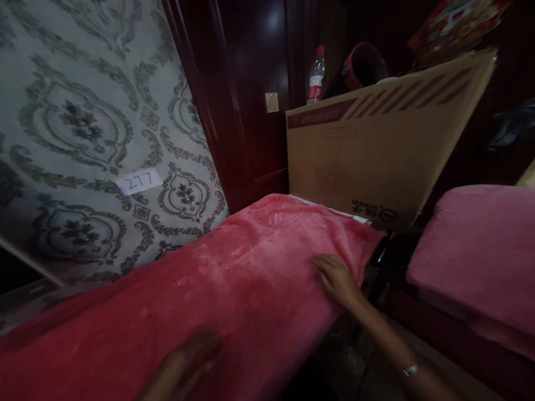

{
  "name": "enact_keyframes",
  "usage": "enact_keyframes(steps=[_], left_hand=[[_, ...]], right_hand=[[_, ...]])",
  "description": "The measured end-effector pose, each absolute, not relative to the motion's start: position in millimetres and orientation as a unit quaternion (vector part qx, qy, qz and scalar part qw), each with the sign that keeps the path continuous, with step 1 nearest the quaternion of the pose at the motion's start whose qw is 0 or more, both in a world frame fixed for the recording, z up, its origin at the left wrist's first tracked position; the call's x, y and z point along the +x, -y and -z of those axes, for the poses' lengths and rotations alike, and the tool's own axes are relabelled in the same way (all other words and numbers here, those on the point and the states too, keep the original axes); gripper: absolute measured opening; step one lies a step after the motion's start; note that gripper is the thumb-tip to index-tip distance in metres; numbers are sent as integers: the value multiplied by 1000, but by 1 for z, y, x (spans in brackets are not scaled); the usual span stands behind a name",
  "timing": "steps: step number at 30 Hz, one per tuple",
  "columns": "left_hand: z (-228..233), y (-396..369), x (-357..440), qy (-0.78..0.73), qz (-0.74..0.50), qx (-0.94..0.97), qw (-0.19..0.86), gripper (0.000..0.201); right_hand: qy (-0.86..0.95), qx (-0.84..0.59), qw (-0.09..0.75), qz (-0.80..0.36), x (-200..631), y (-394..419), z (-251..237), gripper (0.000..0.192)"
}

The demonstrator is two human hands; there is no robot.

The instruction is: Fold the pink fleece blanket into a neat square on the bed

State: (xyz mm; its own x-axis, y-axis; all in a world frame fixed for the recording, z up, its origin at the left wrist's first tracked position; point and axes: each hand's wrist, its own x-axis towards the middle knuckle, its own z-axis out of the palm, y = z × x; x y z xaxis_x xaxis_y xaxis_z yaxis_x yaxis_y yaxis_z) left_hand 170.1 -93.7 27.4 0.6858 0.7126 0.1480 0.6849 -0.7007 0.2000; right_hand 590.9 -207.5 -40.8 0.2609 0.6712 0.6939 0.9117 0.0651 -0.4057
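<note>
A red plush blanket [234,273] lies spread over a long raised surface, running from the lower left to the cardboard box. My right hand [336,277] rests on its right part, palm down, with the fingers stretched toward the left; nothing shows in its grip. At the bottom of the view, my left hand [188,359] is over or against the blanket. Motion blurs it, so its fingers and any contact are hard to make out. A white edge [361,219] shows under the blanket's far right side.
Behind the blanket stands a cardboard box [359,150], with a plastic bottle [316,78] on top or behind it. A folded pink plush cloth [480,245] is at the right. Patterned wallpaper [83,117] carries a paper label [139,181] reading 277, beside a dark red door [246,72].
</note>
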Motion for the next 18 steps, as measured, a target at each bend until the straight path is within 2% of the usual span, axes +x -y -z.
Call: enact_keyframes(steps=[3,5,8,13,18], left_hand=[[-35,36,249,-335,-81,932,114,54],[-34,11,302,-357,-58,927,98,63],[-19,-1,355,-375,-20,925,52,66],[16,4,367,-368,-36,929,-10,63],[29,-4,363,-365,-35,930,-6,61]], right_hand=[[607,-648,444,116,588,154,24,44],[566,-689,445,80,599,120,12,45],[462,-771,437,36,633,74,-4,48],[373,-828,417,37,706,10,-23,52],[341,-868,360,27,766,-43,-31,46]])
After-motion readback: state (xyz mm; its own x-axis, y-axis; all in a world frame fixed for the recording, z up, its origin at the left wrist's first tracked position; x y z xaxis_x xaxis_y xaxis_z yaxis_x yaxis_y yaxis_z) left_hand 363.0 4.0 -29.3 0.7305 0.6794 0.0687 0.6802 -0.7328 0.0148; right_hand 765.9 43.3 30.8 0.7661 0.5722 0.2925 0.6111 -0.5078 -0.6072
